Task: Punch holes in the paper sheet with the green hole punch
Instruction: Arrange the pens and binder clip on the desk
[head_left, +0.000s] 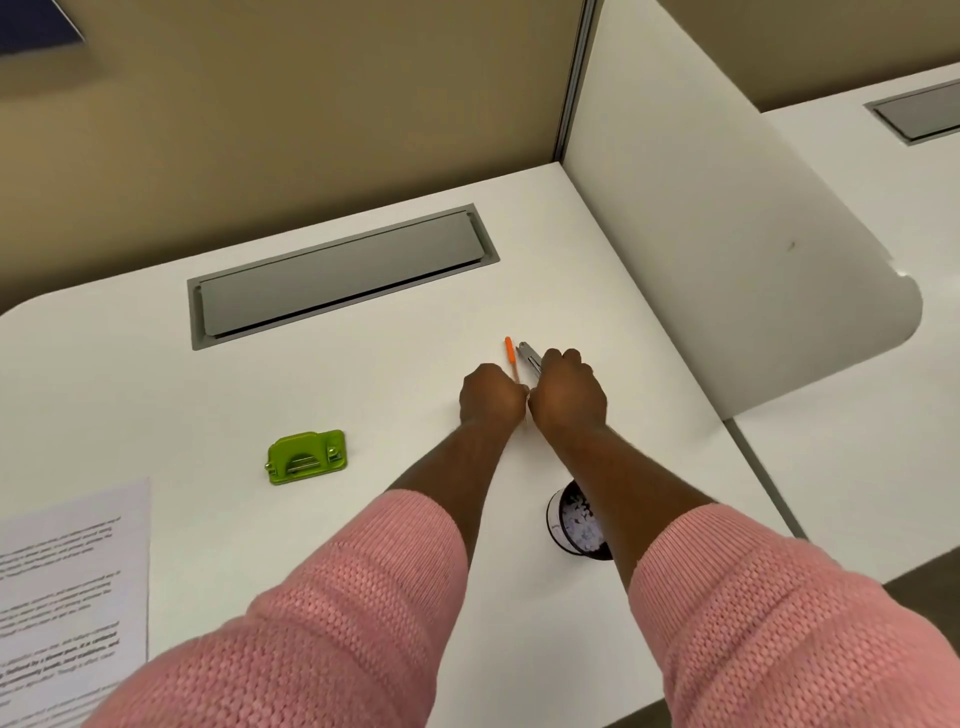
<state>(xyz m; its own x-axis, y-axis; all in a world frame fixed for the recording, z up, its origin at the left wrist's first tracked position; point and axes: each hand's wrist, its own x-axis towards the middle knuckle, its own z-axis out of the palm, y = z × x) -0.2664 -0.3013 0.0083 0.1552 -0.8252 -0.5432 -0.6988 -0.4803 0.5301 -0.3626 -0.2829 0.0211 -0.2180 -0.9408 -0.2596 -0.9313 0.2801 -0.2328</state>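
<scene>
While both hands are busying themselves at the far right of the bench (156, 395), neither is touching anything the task needs. The left hand (492, 399) is curling its fingers round an orange pen (509, 349), and the right hand (570, 394) is gripping a grey metal tool (529, 354) whose kind I cannot make out. The green hole punch (306, 457) is sitting untouched to the left of the hands and nearer the person. The paper sheet (72, 587) is lying flat at the near left, running off the edge of the view, apart from the punch. The nearest hazard, as I am judging it, is the small round container (576, 525) of white bits standing just beneath the right forearm: an arm dropping or sweeping left toward the punch is risking tipping it and scattering the bits. Reaching for the punch with the pen or tool in the grip is also inviting a fumble. The sheet is looking free to slide on the smooth bench, so feeding it unsteadied is risking crooked holes.
</scene>
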